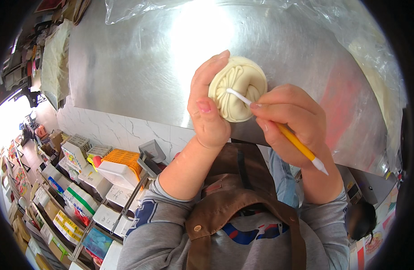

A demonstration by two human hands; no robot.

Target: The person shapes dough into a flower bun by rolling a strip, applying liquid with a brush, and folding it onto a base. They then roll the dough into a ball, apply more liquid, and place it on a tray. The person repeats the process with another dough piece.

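Note:
My left hand cups a round piece of cream-coloured dough, fingers around its far left side and thumb near its folded edge. Thin pleats fan across the left part of the dough, and a smooth rounded lobe lies on the right. My right hand grips a modelling tool with a yellow handle and white ends, held like a pen. Its slim white tip lies over the dough where the pleats meet; whether it presses in, I cannot tell. Both hands are above the near edge of a metal worktable.
Clear plastic sheeting covers the table's far and right edges. A pale cloth hangs beyond its left end. Below left stand white boxes, an orange basket and a metal rack. Another person's head shows at lower right.

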